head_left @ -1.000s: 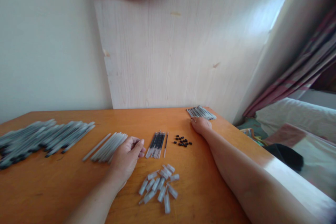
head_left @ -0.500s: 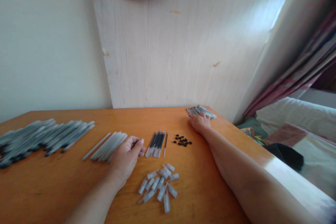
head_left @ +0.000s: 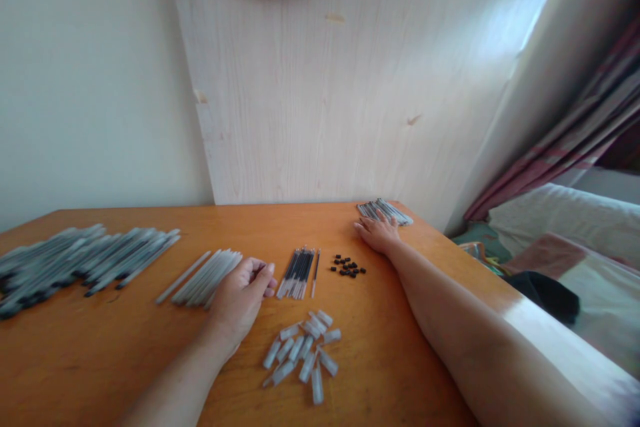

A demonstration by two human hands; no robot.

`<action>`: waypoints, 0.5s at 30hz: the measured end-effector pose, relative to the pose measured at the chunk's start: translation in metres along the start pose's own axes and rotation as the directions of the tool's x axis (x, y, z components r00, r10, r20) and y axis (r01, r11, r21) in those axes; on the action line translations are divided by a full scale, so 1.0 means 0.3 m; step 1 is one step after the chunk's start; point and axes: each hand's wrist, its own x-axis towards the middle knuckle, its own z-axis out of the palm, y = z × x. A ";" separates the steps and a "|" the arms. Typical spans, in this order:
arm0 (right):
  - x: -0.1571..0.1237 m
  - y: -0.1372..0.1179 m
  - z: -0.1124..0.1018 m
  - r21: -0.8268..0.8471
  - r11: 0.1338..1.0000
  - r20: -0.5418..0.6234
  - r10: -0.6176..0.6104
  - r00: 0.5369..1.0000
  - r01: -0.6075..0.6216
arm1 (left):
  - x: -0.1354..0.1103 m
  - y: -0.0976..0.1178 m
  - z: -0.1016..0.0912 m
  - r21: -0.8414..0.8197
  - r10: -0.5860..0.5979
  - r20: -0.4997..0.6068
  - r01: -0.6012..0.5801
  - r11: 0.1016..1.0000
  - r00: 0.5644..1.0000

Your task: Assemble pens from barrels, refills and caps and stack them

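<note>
My left hand (head_left: 243, 290) rests on the table between clear pen barrels (head_left: 204, 280) and dark ink refills (head_left: 299, 272). Its fingers curl in toward the thumb, and nothing shows in them. Stretched out to the far right, my right hand (head_left: 377, 232) lies with its fingers apart at the near edge of a stack of thin dark-and-clear pens (head_left: 387, 210). It covers part of that stack. Small black plugs (head_left: 348, 265) are scattered on the near left of the right hand. Clear pen caps (head_left: 303, 350) lie in a loose heap nearer to me.
At the far left, a large pile of pens with dark ends (head_left: 85, 263) spreads over the wooden table (head_left: 240, 220). A panelled wall (head_left: 310, 113) stands behind it. To the right of the table are a bed (head_left: 595, 247) and a dark bag-like object (head_left: 545, 297).
My right hand has shifted slightly left and toward me, with its fingers a little more spread beside the pen stack. My left hand stays in place.
</note>
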 end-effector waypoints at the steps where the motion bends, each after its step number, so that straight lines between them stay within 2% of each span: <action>1: 0.001 0.003 0.001 0.032 0.999 -0.048 0.017 0.999 -0.015 | 0.000 -0.001 -0.001 0.002 0.001 0.002 -0.001 1.000 1.000; 4: 0.006 0.024 0.002 0.159 0.980 -0.209 0.148 0.967 -0.116 | -0.002 0.001 -0.001 0.006 0.006 -0.001 -0.006 1.000 1.000; 6: 0.011 0.049 0.000 0.219 0.955 -0.257 0.253 0.933 -0.199 | -0.003 0.003 0.000 0.007 0.006 -0.005 -0.006 1.000 1.000; 11: 0.021 0.108 -0.002 0.310 0.878 -0.256 0.447 0.857 -0.365 | 0.001 0.002 0.001 0.004 0.008 -0.003 -0.008 1.000 1.000; 13: 0.023 0.115 0.000 0.329 0.868 -0.256 0.462 0.849 -0.373 | 0.002 0.001 0.000 0.009 0.010 -0.002 -0.010 1.000 1.000; 15: 0.024 0.110 0.003 0.315 0.883 -0.259 0.432 0.864 -0.347 | 0.003 0.001 -0.002 0.012 0.011 -0.002 -0.011 1.000 1.000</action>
